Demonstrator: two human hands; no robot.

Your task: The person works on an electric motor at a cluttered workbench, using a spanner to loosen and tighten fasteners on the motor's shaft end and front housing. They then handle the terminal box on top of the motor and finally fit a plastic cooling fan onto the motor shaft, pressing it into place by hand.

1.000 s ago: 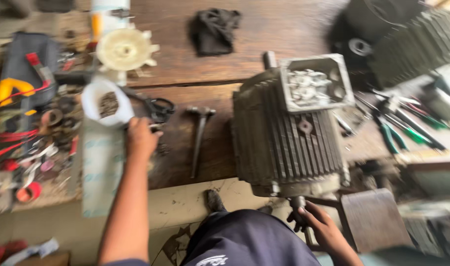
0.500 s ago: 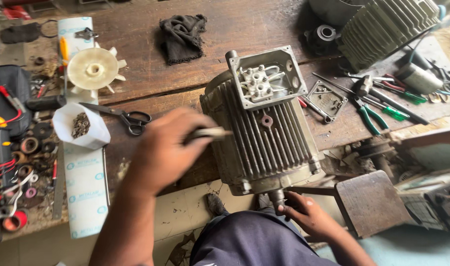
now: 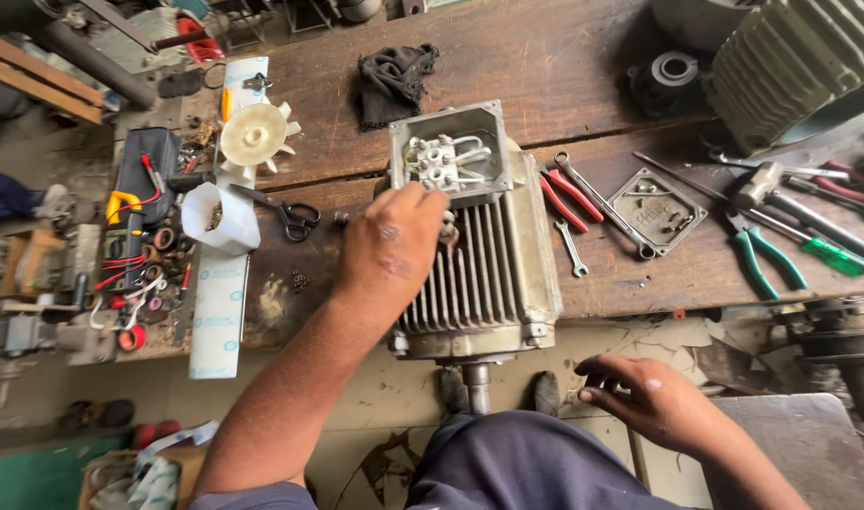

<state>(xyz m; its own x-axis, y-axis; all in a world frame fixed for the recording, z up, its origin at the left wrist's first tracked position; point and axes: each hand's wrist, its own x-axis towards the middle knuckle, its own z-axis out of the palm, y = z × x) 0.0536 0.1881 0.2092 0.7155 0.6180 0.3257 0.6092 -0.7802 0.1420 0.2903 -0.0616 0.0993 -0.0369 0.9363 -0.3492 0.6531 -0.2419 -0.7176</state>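
A grey finned electric motor (image 3: 488, 283) lies on the wooden bench (image 3: 545, 57), its shaft (image 3: 476, 387) pointing toward me. Its terminal box (image 3: 446, 156) is open on top, showing white terminals. My left hand (image 3: 389, 250) reaches over the motor's fins just below that box. The fingers are closed around a metal tool, of which only a small tip (image 3: 448, 229) shows. My right hand (image 3: 644, 397) hangs low by my knee beside a dark metal block (image 3: 800, 444), fingers loosely spread and holding nothing.
Right of the motor lie red pliers (image 3: 564, 198), a small spanner (image 3: 573, 247), a square cover plate (image 3: 657, 210), green-handled pliers (image 3: 762, 255) and a second finned housing (image 3: 800, 57). To the left are scissors (image 3: 295, 217), a white fan (image 3: 252, 137), a white cup (image 3: 219, 217) and a black rag (image 3: 394, 76).
My left hand picked up the long metal tool from the bench left of the motor and carried it right, onto the motor below the terminal box. My right hand stayed low.
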